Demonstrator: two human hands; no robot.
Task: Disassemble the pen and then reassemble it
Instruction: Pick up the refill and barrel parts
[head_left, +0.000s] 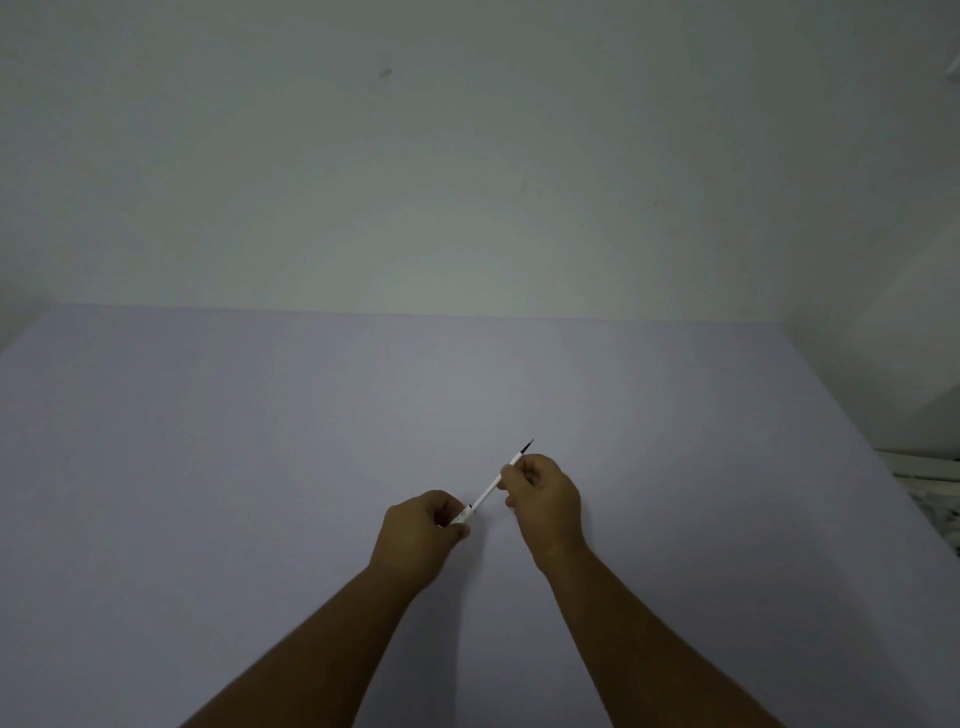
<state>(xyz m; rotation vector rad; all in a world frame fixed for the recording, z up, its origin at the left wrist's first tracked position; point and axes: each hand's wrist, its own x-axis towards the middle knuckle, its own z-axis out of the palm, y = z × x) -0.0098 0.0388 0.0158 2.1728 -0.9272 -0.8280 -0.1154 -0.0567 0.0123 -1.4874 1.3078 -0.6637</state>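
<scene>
A thin white pen refill (488, 495) with a dark tip runs diagonally between my two hands, above the pale table (260, 467). My right hand (543, 493) pinches the refill near its dark tip, which sticks out beyond the fingers towards the far right. My left hand (426, 535) is closed around the white pen barrel (462, 516); only its open end shows past the fingers. The lower end of the refill sits at or just inside that barrel end. The rest of the barrel is hidden in my fist.
The table's far edge meets a plain white wall (467, 156). At the right edge of view, beyond the table, lie some white and grey objects (935, 493) that I cannot make out.
</scene>
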